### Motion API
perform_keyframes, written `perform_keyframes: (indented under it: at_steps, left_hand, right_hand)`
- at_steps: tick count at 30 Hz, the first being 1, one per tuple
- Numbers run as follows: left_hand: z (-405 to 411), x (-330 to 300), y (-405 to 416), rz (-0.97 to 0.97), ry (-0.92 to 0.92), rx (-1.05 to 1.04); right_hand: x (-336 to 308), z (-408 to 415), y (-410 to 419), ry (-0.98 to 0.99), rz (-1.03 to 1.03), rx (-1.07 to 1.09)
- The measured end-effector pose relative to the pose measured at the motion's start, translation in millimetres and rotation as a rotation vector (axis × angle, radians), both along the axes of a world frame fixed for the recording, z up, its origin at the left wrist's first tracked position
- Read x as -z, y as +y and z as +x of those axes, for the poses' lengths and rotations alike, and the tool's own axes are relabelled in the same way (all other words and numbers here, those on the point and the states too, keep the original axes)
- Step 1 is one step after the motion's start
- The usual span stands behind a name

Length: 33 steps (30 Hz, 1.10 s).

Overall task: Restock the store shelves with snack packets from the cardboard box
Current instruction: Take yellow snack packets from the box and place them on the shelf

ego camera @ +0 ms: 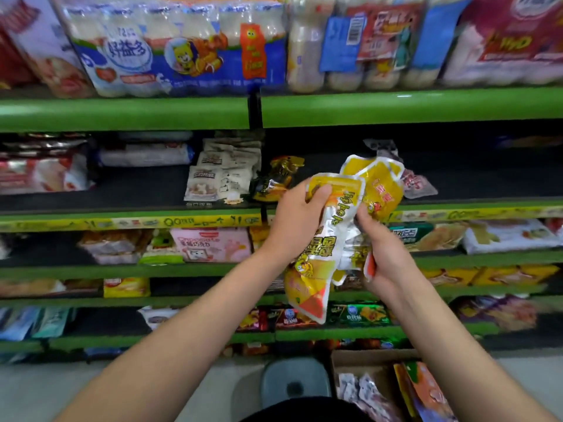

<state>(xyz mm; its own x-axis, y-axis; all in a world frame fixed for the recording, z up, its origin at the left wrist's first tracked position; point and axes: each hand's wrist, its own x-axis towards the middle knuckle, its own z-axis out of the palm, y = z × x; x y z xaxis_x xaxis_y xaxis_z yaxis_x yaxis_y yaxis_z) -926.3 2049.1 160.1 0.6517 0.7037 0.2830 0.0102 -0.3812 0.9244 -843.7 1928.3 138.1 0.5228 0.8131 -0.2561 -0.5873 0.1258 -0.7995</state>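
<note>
Right now my left hand curls around the top of a yellow snack packet, and my right hand grips more yellow packets before the green shelves. Below, the cardboard box sits on the floor beside a grey stool.

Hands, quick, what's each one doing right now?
Left hand: grips a yellow and silver foil snack packet.
Right hand: holds a bunch of yellow foil packets.
</note>
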Motion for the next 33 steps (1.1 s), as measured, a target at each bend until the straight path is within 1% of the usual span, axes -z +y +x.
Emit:
perform_keyframes:
  at_steps: [3, 5, 9, 11, 15, 18, 21, 23, 25, 26, 29, 30, 31, 33]
  left_hand:
    - [2.6, 9.4, -9.8, 0.007, 0.030, -0.113]
    - [3.0, 15.4, -12.7, -0.021, 0.051, -0.189]
    - [1.9, 19.2, -4.8, -0.048, 0.102, -0.389]
    - [2.3, 18.8, -4.1, -0.019, 0.112, -0.427]
    - [14.0, 22.2, -17.5, 0.053, 0.110, -0.371]
    - [20.4, 17.4, -26.3, 0.057, 0.017, -0.332]
    - [22.2, 11.0, -21.5, -0.084, 0.012, -0.205]
    - [18.8, 6.5, -15.2, -0.166, 0.080, -0.103]
    - [11.6, 0.0, -4.6, -0.240, 0.173, -0.029]
    - [6.6, -5.1, 0.6, -0.238, 0.184, -0.024]
    - [-5.0, -24.5, 21.1, -0.168, 0.052, -0.017]
    - [-7.4, -32.9, 27.0, -0.150, 0.046, 0.003]
    - [-8.2, -39.0, 32.0, -0.128, 0.088, 0.049]
    - [-7.3, -46.4, 34.6, -0.037, 0.314, 0.206]
  right_hand:
    - [5.3, 4.0, -4.8, -0.007, -0.003, -0.026]
    - [9.5, 6.3, -9.3, -0.020, -0.002, -0.023]
    - [14.1, 13.8, -15.7, -0.040, -0.014, -0.024]
    - [14.9, 16.2, -15.7, -0.072, -0.020, -0.017]
    - [18.2, 15.9, -11.3, -0.211, -0.023, -0.030]
    - [17.6, 20.6, -10.2, -0.203, -0.007, -0.003]
    - [16.2, 30.5, -10.5, -0.127, -0.048, 0.030]
    - [14.9, 36.3, -11.8, -0.110, -0.079, 0.035]
    - [12.5, 41.1, -12.6, -0.135, -0.086, 0.049]
    - [11.1, 43.8, -13.2, -0.178, -0.087, 0.065]
    - [4.9, 51.3, -15.5, -0.425, -0.076, 0.072]
    - [3.1, 53.1, -16.0, -0.498, -0.070, 0.054]
    - [1.8, 54.3, -15.7, -0.549, -0.061, 0.026]
    - [-1.1, 54.0, -14.4, -0.619, -0.044, -0.036]
